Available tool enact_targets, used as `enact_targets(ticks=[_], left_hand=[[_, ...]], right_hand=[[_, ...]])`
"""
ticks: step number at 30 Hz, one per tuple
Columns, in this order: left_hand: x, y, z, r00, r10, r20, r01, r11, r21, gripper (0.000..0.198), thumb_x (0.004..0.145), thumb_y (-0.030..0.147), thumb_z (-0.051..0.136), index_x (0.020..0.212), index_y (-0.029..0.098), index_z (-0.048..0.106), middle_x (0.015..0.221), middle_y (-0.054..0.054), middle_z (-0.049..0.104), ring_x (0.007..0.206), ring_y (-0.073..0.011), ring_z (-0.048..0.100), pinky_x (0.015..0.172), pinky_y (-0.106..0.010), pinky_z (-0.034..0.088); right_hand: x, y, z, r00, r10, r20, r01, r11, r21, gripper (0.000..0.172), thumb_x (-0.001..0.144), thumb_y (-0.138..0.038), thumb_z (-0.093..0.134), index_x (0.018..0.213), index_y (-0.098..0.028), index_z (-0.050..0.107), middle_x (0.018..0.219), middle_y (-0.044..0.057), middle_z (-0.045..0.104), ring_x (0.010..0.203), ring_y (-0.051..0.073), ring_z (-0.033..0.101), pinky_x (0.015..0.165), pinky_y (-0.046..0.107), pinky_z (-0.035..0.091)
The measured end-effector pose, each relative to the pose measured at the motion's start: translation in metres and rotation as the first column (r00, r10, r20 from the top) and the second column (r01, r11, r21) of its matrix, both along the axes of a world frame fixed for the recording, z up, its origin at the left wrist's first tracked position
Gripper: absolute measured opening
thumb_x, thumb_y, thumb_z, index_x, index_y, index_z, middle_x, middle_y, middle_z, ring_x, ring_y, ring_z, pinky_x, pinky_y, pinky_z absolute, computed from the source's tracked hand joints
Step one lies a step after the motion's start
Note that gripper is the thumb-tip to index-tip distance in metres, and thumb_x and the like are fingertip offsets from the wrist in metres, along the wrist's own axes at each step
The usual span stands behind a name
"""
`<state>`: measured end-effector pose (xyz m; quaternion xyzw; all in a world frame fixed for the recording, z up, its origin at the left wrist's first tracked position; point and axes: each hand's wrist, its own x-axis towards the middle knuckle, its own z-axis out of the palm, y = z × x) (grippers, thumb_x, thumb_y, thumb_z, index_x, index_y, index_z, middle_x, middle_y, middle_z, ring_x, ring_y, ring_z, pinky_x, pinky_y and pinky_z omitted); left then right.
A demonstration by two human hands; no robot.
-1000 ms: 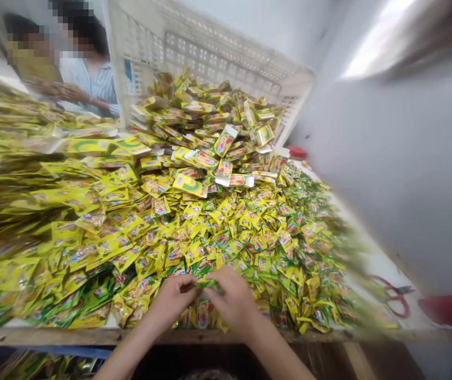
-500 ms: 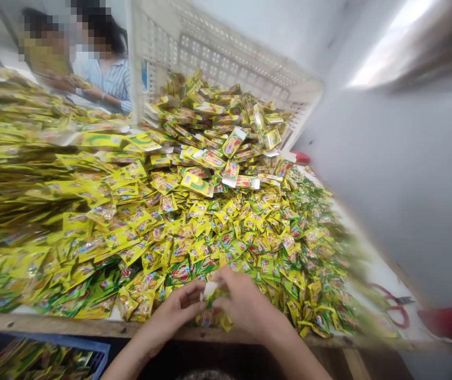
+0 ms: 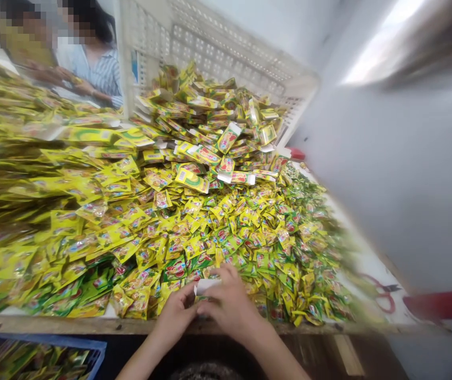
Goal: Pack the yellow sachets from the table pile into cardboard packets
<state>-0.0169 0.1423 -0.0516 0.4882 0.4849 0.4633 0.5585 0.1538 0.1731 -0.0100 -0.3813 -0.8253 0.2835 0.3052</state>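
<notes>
Near the table's front edge, my left hand (image 3: 176, 311) is closed around a small carton (image 3: 207, 286). Only the white flap end of it shows; the rest is hidden behind fingers. My right hand (image 3: 232, 301) meets it from the other side, thumb and fingers bent against the carton. Whether a sachet is also between these fingers cannot be seen. Just beyond both hands lies a deep heap of small yellow and green sachets (image 3: 194, 246). Behind them, yellow printed cartons (image 3: 192, 180) with white flaps spill out in a pile.
A white perforated crate (image 3: 226, 39) lies tipped at the back, cartons pouring from it. Red-handled scissors (image 3: 386, 302) and a red object (image 3: 443, 305) are at the right. A blue crate (image 3: 101, 351) holds packets below left. Two people (image 3: 99, 68) work at the far left.
My right hand has turned and moved in over the carton's white flap. The yellow-green packet visible between my hands is now out of sight. The view has shifted slightly.
</notes>
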Motion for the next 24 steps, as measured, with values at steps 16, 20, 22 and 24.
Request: enact_targets(ticks=[16,20,22,24], left_hand=[[-0.002,0.003,0.032,0.979,-0.009,0.204,0.058,0.970,-0.238,0.037,0.077,0.034,0.070,0.110,0.018,0.069,0.111,-0.009,0.072,0.102,-0.0238,0.064,0.091,-0.032,0.047],[-0.004,0.005,0.023,0.985,0.130,0.111,-0.107,0.976,-0.189,0.034,0.077,0.037,0.070,0.106,0.019,0.072,0.109,-0.009,0.073,0.103,-0.0245,0.065,0.094,-0.034,0.048],[-0.007,0.005,0.017,0.984,0.174,0.028,-0.168,0.974,-0.154,0.032,0.075,0.038,0.072,0.101,0.019,0.074,0.107,-0.008,0.074,0.104,-0.0259,0.065,0.096,-0.036,0.048],[-0.009,0.004,0.013,0.981,0.189,-0.042,-0.193,0.974,-0.121,0.030,0.074,0.039,0.073,0.097,0.021,0.076,0.105,-0.007,0.075,0.105,-0.0268,0.065,0.097,-0.036,0.048]], right_hand=[[-0.012,-0.001,-0.024,0.866,-0.375,-0.331,0.197,0.864,-0.463,0.011,0.066,-0.009,0.059,0.068,-0.018,0.065,0.063,-0.003,0.055,0.061,0.013,0.051,0.057,0.022,0.043],[-0.012,0.004,-0.019,0.868,-0.333,-0.369,0.172,0.898,-0.404,0.016,0.074,-0.017,0.062,0.083,-0.019,0.075,0.077,0.003,0.064,0.069,0.015,0.057,0.061,0.025,0.048],[-0.010,0.003,-0.016,0.853,-0.310,-0.420,0.074,0.869,-0.490,0.020,0.081,-0.030,0.062,0.091,-0.021,0.077,0.085,0.006,0.066,0.070,0.016,0.060,0.055,0.025,0.051],[-0.009,0.002,-0.014,0.836,-0.334,-0.434,0.032,0.821,-0.570,0.024,0.081,-0.039,0.064,0.089,-0.021,0.078,0.085,0.006,0.067,0.066,0.016,0.061,0.049,0.024,0.052]])
